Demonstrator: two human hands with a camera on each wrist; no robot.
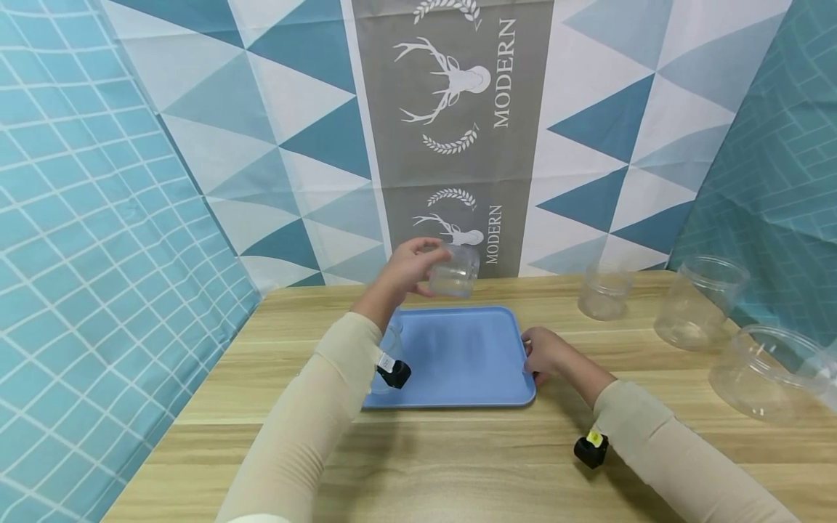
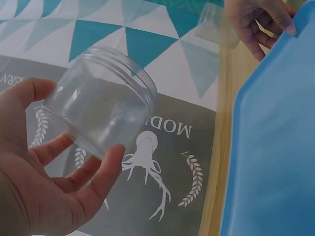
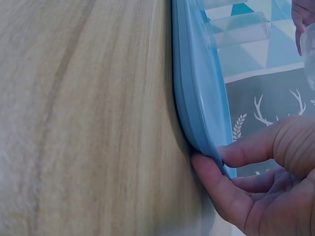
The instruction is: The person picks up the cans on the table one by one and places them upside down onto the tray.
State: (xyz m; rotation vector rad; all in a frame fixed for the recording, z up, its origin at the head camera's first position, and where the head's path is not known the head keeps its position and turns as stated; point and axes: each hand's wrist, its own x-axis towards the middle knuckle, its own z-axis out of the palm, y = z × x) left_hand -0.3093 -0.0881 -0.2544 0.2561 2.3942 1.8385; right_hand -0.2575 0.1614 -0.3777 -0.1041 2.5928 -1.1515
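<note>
Above the back edge of the blue tray [image 1: 464, 356], my left hand [image 1: 409, 267] holds a clear, round jar [image 1: 455, 272] with its fingers and thumb around the side. In the left wrist view the jar [image 2: 101, 101] is tilted and looks bare inside. My right hand [image 1: 546, 353] pinches the tray's right rim; the right wrist view shows the thumb over the rim [image 3: 197, 113] and a finger under it. Toward the tray's left end stand clear containers [image 3: 241, 29], mostly hidden behind my left forearm in the head view.
On the right of the wooden table [image 1: 458, 465] stand a small clear jar [image 1: 604, 294], a taller clear jar [image 1: 696, 305] and a wide, low clear container [image 1: 761, 378]. A patterned cloth [image 1: 294, 131] hangs along the table's back edge, with blue cloths at both sides.
</note>
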